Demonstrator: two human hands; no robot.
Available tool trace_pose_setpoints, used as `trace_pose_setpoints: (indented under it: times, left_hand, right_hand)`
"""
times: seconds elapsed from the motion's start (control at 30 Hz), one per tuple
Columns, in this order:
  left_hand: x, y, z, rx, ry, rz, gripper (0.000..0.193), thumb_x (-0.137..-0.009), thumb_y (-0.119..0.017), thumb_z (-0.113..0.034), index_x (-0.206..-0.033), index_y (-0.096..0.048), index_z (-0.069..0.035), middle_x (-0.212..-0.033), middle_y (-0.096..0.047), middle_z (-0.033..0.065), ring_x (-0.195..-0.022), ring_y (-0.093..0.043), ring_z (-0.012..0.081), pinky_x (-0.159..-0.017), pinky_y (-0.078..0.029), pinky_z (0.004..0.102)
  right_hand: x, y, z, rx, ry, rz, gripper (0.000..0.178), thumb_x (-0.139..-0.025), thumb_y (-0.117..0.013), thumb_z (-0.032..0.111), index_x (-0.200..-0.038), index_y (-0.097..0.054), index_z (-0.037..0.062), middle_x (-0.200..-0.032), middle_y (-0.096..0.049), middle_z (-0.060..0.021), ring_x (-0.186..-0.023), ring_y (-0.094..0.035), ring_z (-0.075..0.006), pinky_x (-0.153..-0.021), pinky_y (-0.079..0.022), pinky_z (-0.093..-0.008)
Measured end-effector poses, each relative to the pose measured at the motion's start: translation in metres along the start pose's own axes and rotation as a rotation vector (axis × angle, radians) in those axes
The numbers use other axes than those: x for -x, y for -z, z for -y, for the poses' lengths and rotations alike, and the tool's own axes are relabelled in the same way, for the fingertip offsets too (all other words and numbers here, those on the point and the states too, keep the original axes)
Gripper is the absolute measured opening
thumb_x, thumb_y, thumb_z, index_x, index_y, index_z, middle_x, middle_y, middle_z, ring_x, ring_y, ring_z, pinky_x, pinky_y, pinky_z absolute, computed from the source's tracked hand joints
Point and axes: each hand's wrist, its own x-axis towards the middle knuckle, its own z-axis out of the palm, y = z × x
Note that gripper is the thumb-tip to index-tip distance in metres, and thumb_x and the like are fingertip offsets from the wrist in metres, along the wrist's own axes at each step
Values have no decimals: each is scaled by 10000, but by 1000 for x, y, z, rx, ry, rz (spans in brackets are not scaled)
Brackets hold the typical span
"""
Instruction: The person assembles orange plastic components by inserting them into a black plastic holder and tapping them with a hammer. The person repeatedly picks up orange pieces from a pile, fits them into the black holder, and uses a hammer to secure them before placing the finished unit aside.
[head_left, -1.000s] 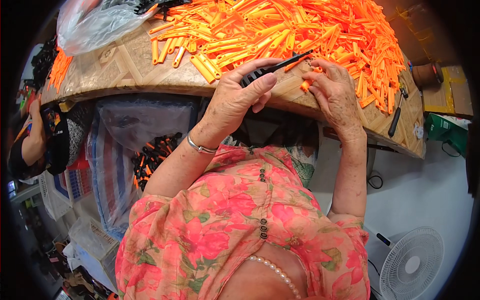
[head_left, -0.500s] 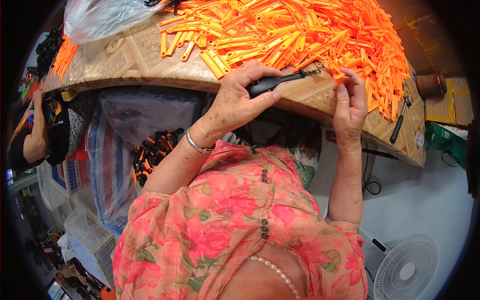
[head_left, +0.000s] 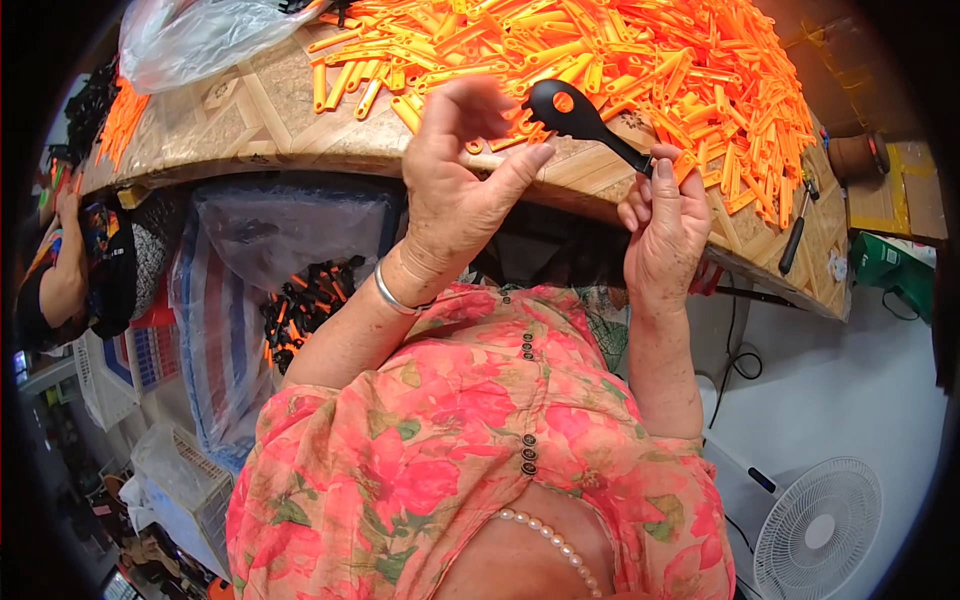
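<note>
My right hand pinches the narrow end of a black plastic handle between thumb and fingers. An orange plastic piece shows at the same fingertips. The handle points up and left, with its broad rounded end over the table edge; orange shows through a hole in that end. Just left of it, my left hand is open and holds nothing. Its thumb is stretched out, and its fingers are smeared by motion. A large heap of orange plastic pieces lies on the table beyond both hands.
On the patterned table rest a clear plastic bag and a black-handled tool. Below, a striped bag holds black and orange parts. A fan stands at lower right; another person's arm shows at left.
The black handle has passed from my left hand to my right, and its broad end now points up and left. My left hand has let go and lifted; my right moved slightly left.
</note>
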Motion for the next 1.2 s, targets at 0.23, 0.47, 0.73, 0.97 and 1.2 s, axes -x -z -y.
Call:
trace_pose_setpoints:
  times: [0.23, 0.47, 0.73, 0.97, 1.2]
  left_hand:
    - [20, -14, 0, 552, 586, 219, 187, -909, -677, -100, -1066, -671, 3, -952, -701, 71, -850, -665, 116, -756, -557, 253]
    - [20, -9, -1, 588, 729, 115, 227, -934, -622, -110, -1098, -639, 46, -991, -697, 128, -885, -708, 209, -721, -582, 272]
    - [22, -10, -4, 604, 777, 122, 278, -939, -609, -120, -1144, -615, 68, -1007, -692, 148, -926, -708, 238, -763, -583, 296]
    - [23, -13, -6, 553, 750, 137, 250, -929, -626, -104, -1114, -637, 63, -1003, -694, 133, -864, -701, 197, -776, -581, 286]
    - [25, -15, -5, 484, 681, 172, 212, -899, -671, -74, -1069, -663, 53, -977, -697, 114, -859, -682, 149, -764, -587, 257]
  right_hand:
    - [14, -4, -17, 151, 25, 134, 156, -1016, -526, 124, -1104, -611, 27, -838, -559, 23, -668, -458, -11, -572, -404, -190]
    - [17, 4, -10, 585, 95, 197, 297, -1008, -518, 125, -1266, -610, 8, -1057, -640, -54, -962, -589, -109, -854, -459, -237]
    - [17, 11, -19, 755, 403, 198, 217, -930, -620, 72, -1136, -681, 40, -874, -585, -44, -786, -568, -108, -655, -444, -231]
    - [21, 12, -14, 800, 449, 153, 129, -862, -709, 60, -964, -637, 30, -905, -595, -48, -769, -592, -111, -566, -451, -224]
    - [20, 12, -13, 819, 544, 148, 152, -838, -728, 48, -965, -644, 39, -932, -600, -54, -749, -593, -115, -540, -461, -231]
